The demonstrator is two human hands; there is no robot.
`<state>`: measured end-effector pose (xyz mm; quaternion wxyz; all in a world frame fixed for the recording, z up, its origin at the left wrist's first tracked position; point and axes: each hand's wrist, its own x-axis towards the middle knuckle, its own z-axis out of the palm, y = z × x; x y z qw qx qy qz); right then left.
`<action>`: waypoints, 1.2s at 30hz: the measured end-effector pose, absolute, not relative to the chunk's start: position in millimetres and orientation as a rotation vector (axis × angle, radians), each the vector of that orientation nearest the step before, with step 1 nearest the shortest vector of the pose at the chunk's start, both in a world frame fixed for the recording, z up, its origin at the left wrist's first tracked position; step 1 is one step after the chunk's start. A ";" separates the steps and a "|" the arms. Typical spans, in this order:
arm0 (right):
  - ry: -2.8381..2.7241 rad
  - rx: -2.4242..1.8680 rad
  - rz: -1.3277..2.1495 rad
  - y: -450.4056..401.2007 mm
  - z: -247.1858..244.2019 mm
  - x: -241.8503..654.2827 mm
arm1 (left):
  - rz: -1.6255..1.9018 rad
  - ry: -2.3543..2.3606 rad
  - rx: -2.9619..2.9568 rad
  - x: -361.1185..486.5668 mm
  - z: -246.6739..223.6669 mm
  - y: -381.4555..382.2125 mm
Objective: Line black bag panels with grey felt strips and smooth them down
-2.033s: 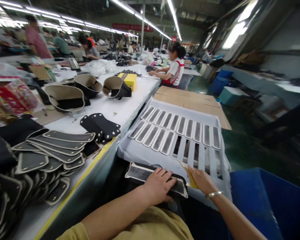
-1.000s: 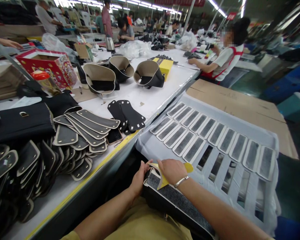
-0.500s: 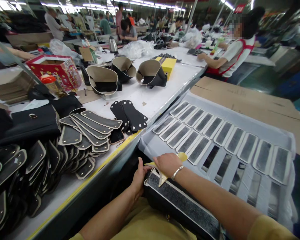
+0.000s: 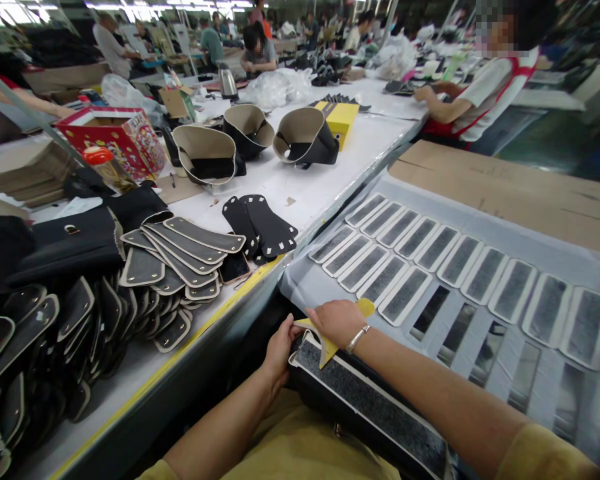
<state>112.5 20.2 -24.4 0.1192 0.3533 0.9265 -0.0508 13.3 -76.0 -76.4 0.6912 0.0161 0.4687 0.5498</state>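
A long black case-like piece (image 4: 370,407) with a dark speckled panel edged in white lies across my lap. My right hand (image 4: 337,323) is closed on a thin yellow piece (image 4: 365,308), which sticks out above the fingers and comes down to a point over the panel's far end. At that same end my left hand (image 4: 281,347) grips the corner of the black piece, its thumb and fingertips by a pale curled edge under the yellow piece. What lies beneath the right palm is hidden.
Dark rectangles with white borders (image 4: 380,283) lie in two rows on a grey slotted rack (image 4: 450,360) at right. Left, a white table (image 4: 190,357) bears trimmed straps (image 4: 200,240) and three curved black pieces. A person in a red apron (image 4: 505,87) sits at upper right.
The view has shifted slightly. My right hand has moved a little at the far end of the black piece, with the yellow piece in it. My left hand keeps its place there.
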 end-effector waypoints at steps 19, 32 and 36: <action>2.813 0.863 -0.190 16.5 -24.4 111.9 | 1.378 1.324 0.121 13.2 -90.4 -84.9; 2.918 0.658 -0.174 24.5 -29.3 112.8 | 1.397 1.448 0.367 11.7 -110.4 -100.9; 2.929 0.557 -0.185 29.7 -29.7 111.8 | 1.356 1.517 0.407 2.9 -116.3 -107.1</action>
